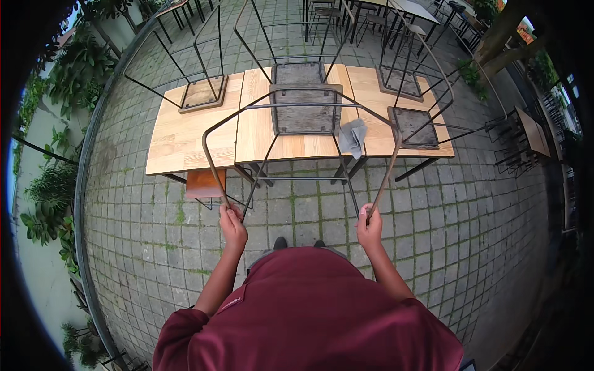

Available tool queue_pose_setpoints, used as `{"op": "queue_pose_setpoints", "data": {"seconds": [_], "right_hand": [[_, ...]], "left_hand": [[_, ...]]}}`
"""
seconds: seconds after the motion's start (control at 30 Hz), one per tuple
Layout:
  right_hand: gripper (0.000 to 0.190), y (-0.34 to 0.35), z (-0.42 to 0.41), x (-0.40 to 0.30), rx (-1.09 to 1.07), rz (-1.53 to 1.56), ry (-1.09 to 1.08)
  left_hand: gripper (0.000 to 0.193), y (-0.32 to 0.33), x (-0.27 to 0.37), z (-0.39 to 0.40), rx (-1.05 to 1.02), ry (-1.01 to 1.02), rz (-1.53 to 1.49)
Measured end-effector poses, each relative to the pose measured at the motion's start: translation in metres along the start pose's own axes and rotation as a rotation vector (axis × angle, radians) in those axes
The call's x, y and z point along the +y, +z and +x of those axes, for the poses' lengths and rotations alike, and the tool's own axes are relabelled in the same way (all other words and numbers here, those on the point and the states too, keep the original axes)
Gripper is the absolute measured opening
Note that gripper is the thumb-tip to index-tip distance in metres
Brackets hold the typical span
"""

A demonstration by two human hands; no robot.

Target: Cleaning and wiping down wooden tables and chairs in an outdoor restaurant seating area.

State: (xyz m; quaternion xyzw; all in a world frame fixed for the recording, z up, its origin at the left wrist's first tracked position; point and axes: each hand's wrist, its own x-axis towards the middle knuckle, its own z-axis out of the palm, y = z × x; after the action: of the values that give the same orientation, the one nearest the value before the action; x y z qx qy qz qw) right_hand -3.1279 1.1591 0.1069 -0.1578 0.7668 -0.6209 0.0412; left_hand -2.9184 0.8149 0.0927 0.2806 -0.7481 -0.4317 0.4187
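Both my hands grip the metal legs of an upturned stool (306, 112), one side each. My left hand (233, 226) closes around the bend of the leg frame on the left. On the opposite side, my right hand (370, 226) holds the matching part. The stool's dark wooden seat lies bottom-up over the near edge of the middle wooden table (294, 150); whether its weight rests there I cannot tell. Just right of that seat, a crumpled grey cloth (353, 137) lies on the tabletop.
More upturned stools stand on the joined tables: one left (203, 94), one behind (297, 73), two right (414, 127). A reddish-brown stool (205, 183) sits under the left table. Paving (306, 213) surrounds me. Plants (48, 185) line the left; a tree trunk (499, 35) rises at right.
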Motion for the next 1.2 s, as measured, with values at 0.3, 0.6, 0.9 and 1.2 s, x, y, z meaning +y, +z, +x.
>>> {"op": "queue_pose_setpoints", "data": {"seconds": [0.3,0.6,0.9,1.2], "right_hand": [[0.045,0.006,-0.064,0.116,-0.181,0.072,0.345],[0.049,0.028,-0.056,0.177,-0.225,0.087,0.298],[0.045,0.041,-0.030,0.207,-0.116,0.034,0.280],[0.048,-0.062,0.050,0.226,-0.789,-0.631,0.424]], "left_hand": [[0.034,-0.001,0.111,0.124,-0.242,-0.143,0.246],[0.038,0.068,-0.022,0.162,-0.599,-0.640,0.132],[0.027,0.093,-0.032,0.157,-0.464,-0.773,-0.028],[0.028,0.108,-0.046,0.136,-0.356,-0.614,0.097]]}}
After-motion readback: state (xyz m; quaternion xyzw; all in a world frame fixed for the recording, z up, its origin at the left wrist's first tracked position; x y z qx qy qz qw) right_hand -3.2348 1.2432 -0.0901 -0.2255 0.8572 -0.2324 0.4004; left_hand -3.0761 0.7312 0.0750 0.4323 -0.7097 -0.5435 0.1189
